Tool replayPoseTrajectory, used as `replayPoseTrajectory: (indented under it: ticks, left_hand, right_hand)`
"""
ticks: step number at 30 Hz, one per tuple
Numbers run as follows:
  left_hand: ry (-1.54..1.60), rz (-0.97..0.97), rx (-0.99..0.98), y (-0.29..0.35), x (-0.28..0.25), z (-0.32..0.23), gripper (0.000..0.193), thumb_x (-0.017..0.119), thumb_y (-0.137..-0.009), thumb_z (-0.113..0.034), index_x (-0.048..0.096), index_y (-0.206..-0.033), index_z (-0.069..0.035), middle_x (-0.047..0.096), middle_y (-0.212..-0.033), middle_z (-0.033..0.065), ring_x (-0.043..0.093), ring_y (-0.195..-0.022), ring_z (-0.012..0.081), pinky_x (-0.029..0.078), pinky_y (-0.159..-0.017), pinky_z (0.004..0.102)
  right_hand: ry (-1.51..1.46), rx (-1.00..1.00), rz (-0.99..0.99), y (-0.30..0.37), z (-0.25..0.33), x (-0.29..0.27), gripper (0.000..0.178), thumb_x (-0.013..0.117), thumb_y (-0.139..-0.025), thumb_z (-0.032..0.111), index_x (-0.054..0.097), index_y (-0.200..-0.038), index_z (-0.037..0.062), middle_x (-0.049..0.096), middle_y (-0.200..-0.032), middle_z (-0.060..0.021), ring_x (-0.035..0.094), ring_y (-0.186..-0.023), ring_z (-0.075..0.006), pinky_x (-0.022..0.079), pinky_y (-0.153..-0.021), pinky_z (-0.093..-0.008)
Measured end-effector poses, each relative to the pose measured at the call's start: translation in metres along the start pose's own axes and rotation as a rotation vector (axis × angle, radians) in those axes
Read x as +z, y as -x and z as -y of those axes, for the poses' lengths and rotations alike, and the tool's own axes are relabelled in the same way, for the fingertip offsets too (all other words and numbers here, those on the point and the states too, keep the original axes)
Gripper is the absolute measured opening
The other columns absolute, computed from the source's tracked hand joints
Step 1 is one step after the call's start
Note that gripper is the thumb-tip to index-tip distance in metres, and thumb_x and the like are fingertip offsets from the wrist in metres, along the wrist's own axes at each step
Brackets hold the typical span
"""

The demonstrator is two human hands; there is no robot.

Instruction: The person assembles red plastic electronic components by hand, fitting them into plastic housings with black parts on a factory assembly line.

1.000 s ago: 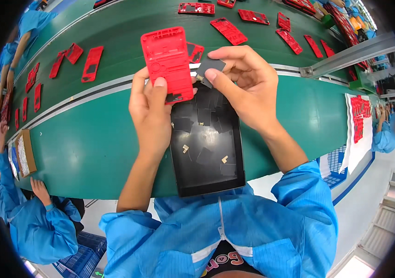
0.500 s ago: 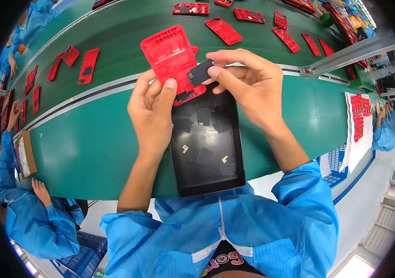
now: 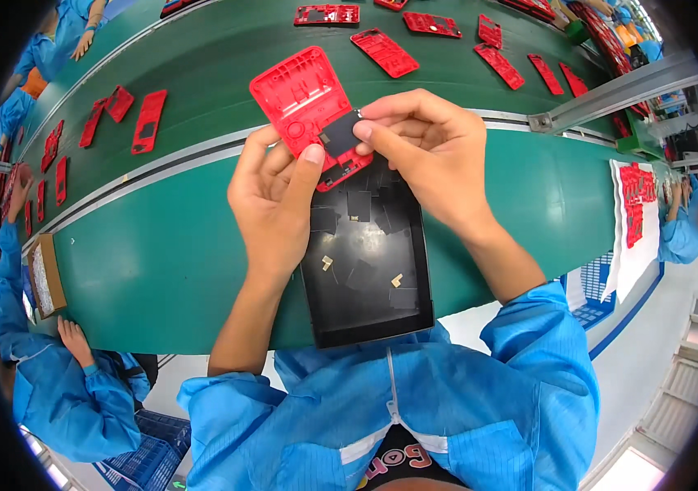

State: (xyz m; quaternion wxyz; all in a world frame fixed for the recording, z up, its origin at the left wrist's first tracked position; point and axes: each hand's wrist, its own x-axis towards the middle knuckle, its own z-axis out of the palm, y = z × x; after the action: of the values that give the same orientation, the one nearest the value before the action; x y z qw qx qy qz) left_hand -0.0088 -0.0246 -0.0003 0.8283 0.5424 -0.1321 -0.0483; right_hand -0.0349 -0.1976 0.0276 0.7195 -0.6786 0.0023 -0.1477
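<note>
My left hand [image 3: 273, 200] is closed round a red plastic housing [image 3: 298, 88], thumb on its lower part. The housing has a wide ribbed upper section and a narrower lower end with small dark parts. A thin black rectangular piece [image 3: 341, 135] lies over its middle, by the round ring. My right hand [image 3: 439, 159] pinches the right edge of that piece between thumb and index finger. Whether the piece is fully flat on the housing I cannot tell. Below both hands is a black tray [image 3: 373, 334] holding several thin dark sheets and small cream-coloured bits [image 3: 397, 281].
Red housings [image 3: 385, 52] lie scattered on the dark green belt [image 3: 226, 78] behind a metal rail. At left sit a cardboard box [image 3: 48, 274] and a co-worker's hand [image 3: 76, 342]. A white sheet with red parts [image 3: 633, 204] hangs at right above a blue basket [image 3: 590, 304].
My right hand has brought the black piece left and down onto the housing's middle. The red housings on the belt have shifted left. A co-worker's hand has appeared at the far upper left.
</note>
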Motion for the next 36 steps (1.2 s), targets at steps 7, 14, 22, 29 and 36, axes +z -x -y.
replayPoseTrajectory:
  ticks: [7,14,22,29,36]
  left_hand:
    - [-0.004,-0.019,-0.02,0.0,-0.002,0.0,0.027,0.063,-0.1,0.0,0.053,-0.125,0.004,0.072,-0.118,0.0194,0.068,-0.106,0.0154,0.055,-0.09,0.0278]
    - [0.002,0.006,-0.014,0.001,-0.003,0.004,0.027,0.062,-0.101,0.0,0.051,-0.126,0.004,0.073,-0.115,0.0191,0.069,-0.104,0.0152,0.055,-0.091,0.0269]
    - [0.022,-0.031,0.079,0.005,0.01,0.012,0.029,0.055,-0.104,-0.003,0.049,-0.131,0.003,0.067,-0.124,0.0183,0.068,-0.106,0.0183,0.055,-0.096,0.0322]
    - [-0.008,-0.074,0.103,0.007,0.01,0.009,0.021,0.057,-0.103,-0.003,0.054,-0.123,0.003,0.069,-0.113,0.0154,0.068,-0.099,0.0177,0.055,-0.094,0.0333]
    - [-0.032,-0.071,0.096,0.009,0.003,0.009,0.018,0.06,-0.102,-0.005,0.057,-0.117,0.003,0.07,-0.109,0.0151,0.069,-0.097,0.0188,0.055,-0.09,0.0336]
  right_hand:
    - [0.219,-0.171,-0.011,0.002,-0.012,0.001,0.021,0.078,-0.088,-0.002,0.077,-0.108,0.0006,0.064,-0.084,0.0008,0.051,-0.063,-0.0007,0.04,-0.054,-0.0188]
    - [0.597,-0.515,-0.009,0.007,-0.015,0.003,0.032,0.08,-0.083,-0.005,0.076,-0.114,-0.0009,0.059,-0.085,-0.0042,0.055,-0.067,-0.0081,0.042,-0.055,-0.0235]
    - [0.639,-0.823,-0.033,0.015,-0.04,0.022,0.039,0.077,-0.077,-0.007,0.071,-0.115,-0.0024,0.059,-0.089,-0.0068,0.058,-0.066,-0.0159,0.047,-0.053,-0.0284]
    - [-0.044,-0.056,-0.016,0.013,-0.031,0.026,0.011,0.079,-0.087,0.002,0.071,-0.095,0.0015,0.064,-0.082,0.0007,0.056,-0.068,-0.0026,0.042,-0.053,-0.0185]
    - [-0.132,0.122,0.222,0.009,-0.026,0.018,0.012,0.075,-0.093,0.006,0.071,-0.084,-0.0016,0.066,-0.074,0.0037,0.051,-0.064,0.0028,0.038,-0.054,-0.0168]
